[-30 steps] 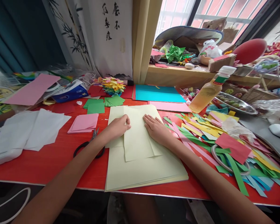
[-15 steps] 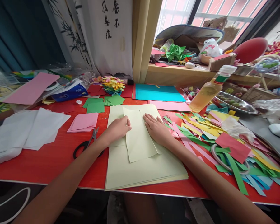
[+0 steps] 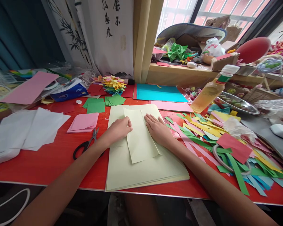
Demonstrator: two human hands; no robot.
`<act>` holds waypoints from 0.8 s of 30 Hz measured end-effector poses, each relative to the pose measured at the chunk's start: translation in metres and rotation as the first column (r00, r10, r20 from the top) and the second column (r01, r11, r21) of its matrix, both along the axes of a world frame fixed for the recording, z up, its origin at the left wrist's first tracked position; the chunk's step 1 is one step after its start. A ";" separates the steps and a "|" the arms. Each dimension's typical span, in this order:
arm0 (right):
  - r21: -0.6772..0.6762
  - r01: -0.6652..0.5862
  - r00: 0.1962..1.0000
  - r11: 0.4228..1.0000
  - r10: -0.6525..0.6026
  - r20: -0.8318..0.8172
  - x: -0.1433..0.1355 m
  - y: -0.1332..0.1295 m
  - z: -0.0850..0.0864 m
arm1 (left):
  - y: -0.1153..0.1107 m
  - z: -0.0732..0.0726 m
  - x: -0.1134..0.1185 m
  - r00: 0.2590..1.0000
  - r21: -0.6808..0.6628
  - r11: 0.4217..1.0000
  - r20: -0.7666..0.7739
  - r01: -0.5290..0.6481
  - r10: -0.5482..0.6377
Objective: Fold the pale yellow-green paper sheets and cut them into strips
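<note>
A folded pale yellow sheet (image 3: pixel 141 141) lies on a stack of larger pale yellow paper (image 3: pixel 146 175) at the table's front edge. My left hand (image 3: pixel 119 129) is closed at the sheet's left edge, its fingertips pinching the paper there. Flat on the right part of the same sheet rests my right hand (image 3: pixel 157 127), its fingers stretched out and holding nothing. Black-handled scissors (image 3: pixel 88 142) lie partly under my left forearm. Left of the stack sits a pile of pink squares (image 3: pixel 83 122).
Green squares (image 3: pixel 95 106), a multicoloured folded-paper bundle (image 3: pixel 113 84) and blue sheets (image 3: pixel 160 93) lie farther back. On the right are many coloured strips (image 3: pixel 202 128), a tilted bottle (image 3: pixel 209 91) and a metal dish (image 3: pixel 238 103). White sheets (image 3: pixel 41 128) lie left.
The view has shifted very slightly. My hands and the folded sheet have not visibly moved on the stack.
</note>
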State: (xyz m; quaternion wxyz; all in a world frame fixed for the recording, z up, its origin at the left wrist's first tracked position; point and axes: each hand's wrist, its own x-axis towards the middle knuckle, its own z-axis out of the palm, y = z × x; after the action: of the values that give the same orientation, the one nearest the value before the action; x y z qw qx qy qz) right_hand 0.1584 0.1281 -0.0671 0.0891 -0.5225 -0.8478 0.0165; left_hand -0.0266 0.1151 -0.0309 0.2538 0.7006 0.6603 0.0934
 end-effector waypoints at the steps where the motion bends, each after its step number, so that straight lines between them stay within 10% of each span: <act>1: 0.001 0.000 1.000 1.000 0.000 -0.001 0.000 0.000 0.000 | 0.000 0.000 0.000 1.000 -0.002 1.000 -0.002 0.003 -0.003; 15: -0.023 -0.012 0.999 1.000 0.011 -0.032 0.000 0.001 0.001 | -0.005 0.004 0.000 1.000 -0.015 1.000 -0.020 0.001 -0.001; 24: -0.044 -0.049 0.995 0.998 0.045 -0.089 0.007 -0.004 0.007 | -0.002 0.005 0.002 0.995 0.200 0.975 0.003 -0.094 0.095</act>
State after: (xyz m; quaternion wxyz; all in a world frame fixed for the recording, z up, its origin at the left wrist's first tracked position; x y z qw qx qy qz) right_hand 0.1656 0.1244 -0.0598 0.1139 -0.5031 -0.8545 0.0611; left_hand -0.0249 0.1134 -0.0255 0.1753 0.6907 0.6810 0.1689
